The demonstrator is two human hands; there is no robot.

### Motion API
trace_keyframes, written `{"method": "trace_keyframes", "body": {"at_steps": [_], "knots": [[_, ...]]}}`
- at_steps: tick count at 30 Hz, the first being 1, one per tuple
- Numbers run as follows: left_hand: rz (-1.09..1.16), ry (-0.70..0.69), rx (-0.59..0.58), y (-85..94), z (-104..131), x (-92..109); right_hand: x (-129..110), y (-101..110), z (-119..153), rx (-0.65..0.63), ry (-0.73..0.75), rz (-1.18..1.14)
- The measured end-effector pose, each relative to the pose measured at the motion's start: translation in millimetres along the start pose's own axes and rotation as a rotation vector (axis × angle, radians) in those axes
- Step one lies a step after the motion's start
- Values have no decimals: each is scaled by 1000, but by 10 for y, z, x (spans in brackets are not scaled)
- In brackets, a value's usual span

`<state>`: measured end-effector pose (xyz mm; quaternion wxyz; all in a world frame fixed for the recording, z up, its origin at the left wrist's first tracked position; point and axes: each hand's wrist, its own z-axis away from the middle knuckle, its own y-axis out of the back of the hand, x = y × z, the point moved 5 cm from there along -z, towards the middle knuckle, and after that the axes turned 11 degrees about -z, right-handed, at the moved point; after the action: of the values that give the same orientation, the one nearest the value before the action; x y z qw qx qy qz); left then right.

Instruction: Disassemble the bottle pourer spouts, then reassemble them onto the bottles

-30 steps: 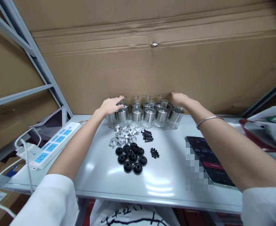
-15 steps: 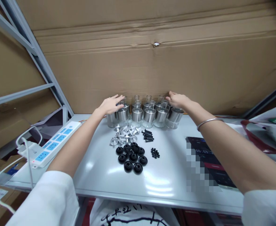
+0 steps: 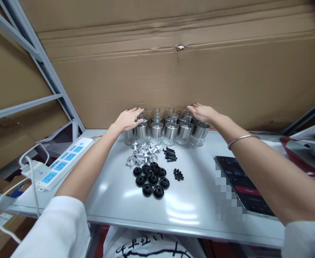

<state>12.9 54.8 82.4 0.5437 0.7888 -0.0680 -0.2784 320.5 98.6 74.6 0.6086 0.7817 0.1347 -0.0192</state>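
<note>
Two rows of glass bottles with metal bands [image 3: 171, 131] stand at the back of the table. My left hand [image 3: 129, 119] lies over the left end of the rows, fingers stretched out. Over the right end is my right hand [image 3: 202, 111], its fingers extended too; whether either hand touches the glass I cannot tell. In front of the bottles lies a heap of silvery disc-and-stem parts [image 3: 143, 154]. Beside it are several black screws or bolts [image 3: 170, 154]. Closer to me sit round black caps [image 3: 153, 180] and a cluster of tiny black rings or nuts [image 3: 178, 174].
A white power strip [image 3: 66, 163] with blue sockets runs along the table's left side, its cables hanging over the edge. At the right, a phone [image 3: 243, 182] shows a timer. Behind everything rises a cardboard wall [image 3: 157, 75]. A metal shelf post [image 3: 50, 71] stands at left.
My right hand has shifted slightly left and its fingers look more spread. My left hand stays over the left bottles. The camera view has moved a little.
</note>
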Motion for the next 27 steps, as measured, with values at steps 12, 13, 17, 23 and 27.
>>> {"method": "trace_keyframes", "body": {"at_steps": [12, 13, 17, 23, 27], "knots": [[38, 15, -66, 50, 18, 30, -272, 119, 17, 3, 82, -72], [40, 21, -79, 50, 18, 32, -402, 117, 28, -3, 128, -78], [6, 38, -73, 62, 20, 53, -925, 35, 70, -37, 239, -103], [-85, 74, -47, 117, 33, 124, -1156, -177, 92, -115, 270, -66], [-91, 108, -46, 147, 21, 153, -1136, -139, 105, -115, 258, -68]]}}
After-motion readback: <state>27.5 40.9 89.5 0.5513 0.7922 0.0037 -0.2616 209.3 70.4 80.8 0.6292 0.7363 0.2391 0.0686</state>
